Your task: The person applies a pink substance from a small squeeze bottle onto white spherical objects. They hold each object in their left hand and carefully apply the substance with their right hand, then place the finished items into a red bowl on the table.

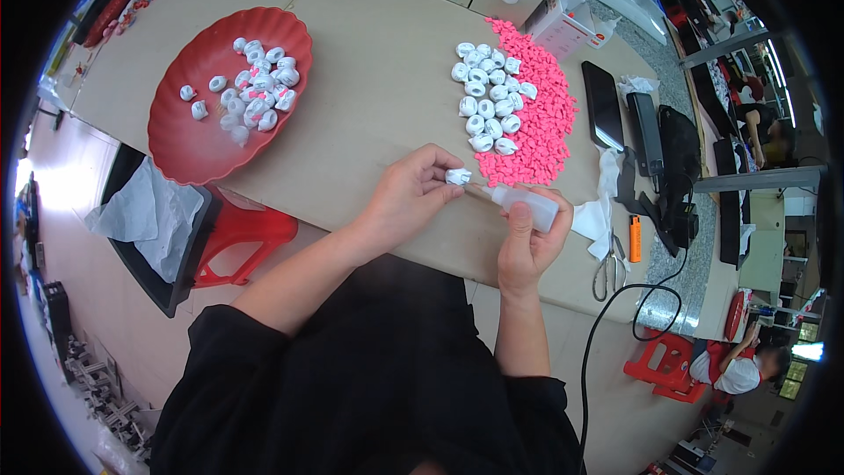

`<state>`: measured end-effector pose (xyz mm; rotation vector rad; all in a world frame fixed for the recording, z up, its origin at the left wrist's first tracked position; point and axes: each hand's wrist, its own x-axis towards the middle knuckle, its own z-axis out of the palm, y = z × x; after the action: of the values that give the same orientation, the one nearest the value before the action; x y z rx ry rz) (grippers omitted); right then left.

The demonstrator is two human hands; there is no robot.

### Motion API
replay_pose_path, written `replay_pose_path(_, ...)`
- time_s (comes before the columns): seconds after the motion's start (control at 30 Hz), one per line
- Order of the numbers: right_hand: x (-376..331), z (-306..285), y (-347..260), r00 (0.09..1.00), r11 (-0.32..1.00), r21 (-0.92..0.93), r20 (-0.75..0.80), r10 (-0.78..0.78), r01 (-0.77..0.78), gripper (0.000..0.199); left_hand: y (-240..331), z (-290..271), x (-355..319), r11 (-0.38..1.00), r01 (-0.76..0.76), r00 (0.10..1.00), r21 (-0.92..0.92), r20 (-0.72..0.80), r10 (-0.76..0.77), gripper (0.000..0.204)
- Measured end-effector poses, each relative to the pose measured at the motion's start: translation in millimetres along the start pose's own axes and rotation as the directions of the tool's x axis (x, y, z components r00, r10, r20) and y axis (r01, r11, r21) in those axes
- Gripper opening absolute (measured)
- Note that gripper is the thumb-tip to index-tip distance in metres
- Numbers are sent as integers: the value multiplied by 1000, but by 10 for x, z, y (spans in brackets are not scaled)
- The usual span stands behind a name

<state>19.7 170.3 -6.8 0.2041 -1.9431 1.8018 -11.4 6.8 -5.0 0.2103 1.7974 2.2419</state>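
Left hand (pixel 409 193) is pinching a small white piece (pixel 457 177) between thumb and fingertips, holding it just above the table edge. Right hand (pixel 527 242) is gripping a small translucent squeeze bottle (pixel 526 201), fingers wrapped around the body, thumb lying up along it; the thin nozzle is pointing left and touching, or nearly touching, the white piece, can't tell which. Both hands are working close together over the near edge of the beige table (pixel 369 79). Just beyond the hands a pile of pink bits (pixel 536 114) is lying on the table, with a cluster of white pieces (pixel 488 97) resting against its left side. Well off to the left of the left hand, a red scalloped tray (pixel 189 141) is holding more white pieces, some with pink on them. To the right of the right hand, crumpled white tissue (pixel 598 211), scissors (pixel 608 268) and an orange lighter (pixel 635 238) are sitting near the table edge; farther beyond them a dark phone (pixel 602 105) is lying flat. Below the tray a red stool (pixel 242 237) is standing beside a dark bin with a white liner (pixel 149 220).
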Motion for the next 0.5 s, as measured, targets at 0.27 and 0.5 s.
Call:
replay_pose_path(0.27,10,42,-51,999,999,37,-19,35,-35,27,4,9,-3,1000,0,1000,-6,11,0,17)
replay_pose_path(0.5,17,58,-49,999,999,30,-27,19,-18,26,9,10,-7,1000,18,1000,-4,12,-18,17)
